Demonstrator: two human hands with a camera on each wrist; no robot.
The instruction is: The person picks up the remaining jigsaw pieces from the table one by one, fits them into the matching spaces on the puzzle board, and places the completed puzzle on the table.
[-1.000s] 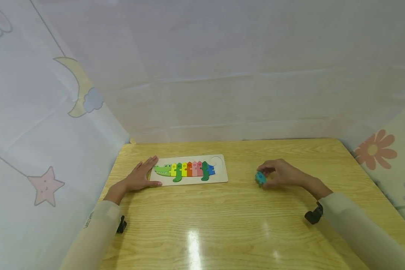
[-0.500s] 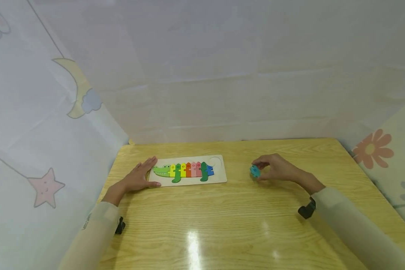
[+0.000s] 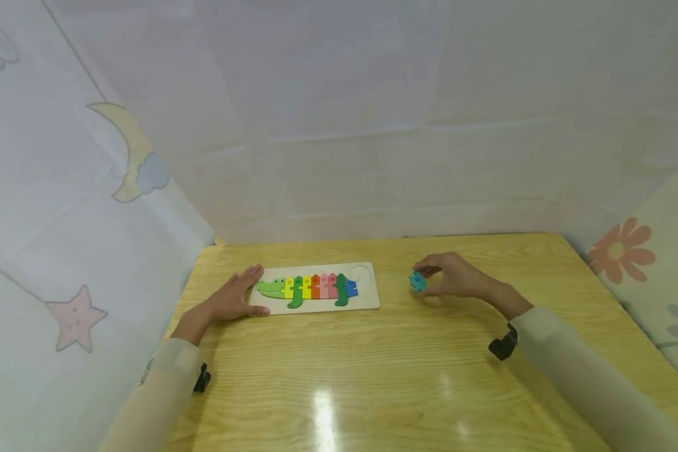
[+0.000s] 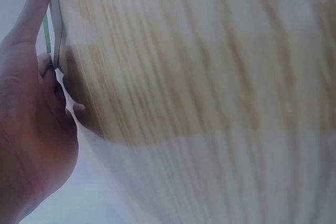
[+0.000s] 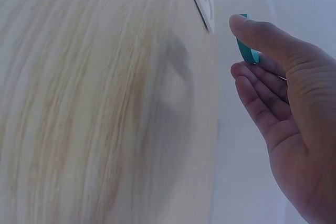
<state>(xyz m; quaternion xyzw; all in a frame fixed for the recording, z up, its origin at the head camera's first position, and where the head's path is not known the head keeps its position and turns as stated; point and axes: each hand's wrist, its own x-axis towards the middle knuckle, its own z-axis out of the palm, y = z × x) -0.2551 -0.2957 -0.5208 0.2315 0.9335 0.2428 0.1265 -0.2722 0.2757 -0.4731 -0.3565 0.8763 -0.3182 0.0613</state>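
A wooden crocodile puzzle board [image 3: 316, 306] lies on the table, holding a green head, colourful body pieces and a blue piece at the right. Beside that blue piece, a bare curled outline shows on the board. My left hand [image 3: 230, 300] rests at the board's left end, fingers extended along its far corner and thumb at the near edge. To the right of the board, my right hand [image 3: 454, 276] pinches a teal puzzle piece [image 3: 417, 282] between thumb and fingers. In the right wrist view the teal piece [image 5: 248, 51] is held edge-on, above the table.
The wooden table [image 3: 316, 364] extends in front of both hands. A pale cloth wall [image 3: 339, 157] rises behind its far edge. Side cloths carry a moon, a star [image 3: 78, 318] and a flower [image 3: 620, 250]. Each wrist wears a small black camera.
My right hand has moved left and slightly toward the far side, bringing the teal puzzle piece closer to the board. The left hand stays in place on the board.
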